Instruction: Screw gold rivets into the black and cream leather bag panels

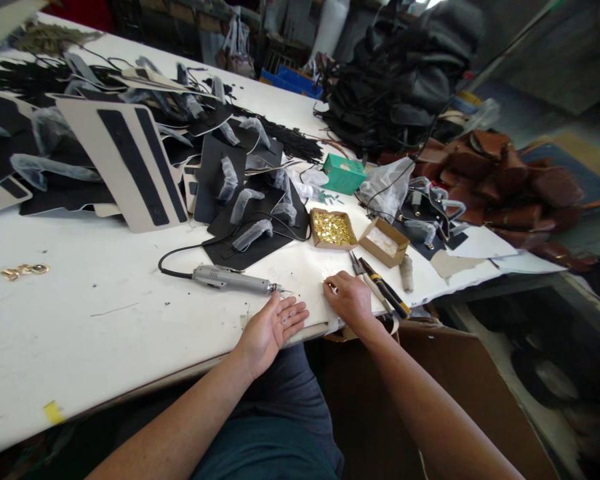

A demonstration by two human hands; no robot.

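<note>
Resting 2 clear discs (pixel 285 321) on the spread, upturned left hand (pixel 266 339), presumably to avoid spilling, while curling the right hand (pixel 351 300), apart at 2 o'clock, beside loose gold pieces (pixel 327 272), too hidden to tell whether gripping any.

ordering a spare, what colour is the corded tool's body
Grey; the tool shows best in the head view.
</note>
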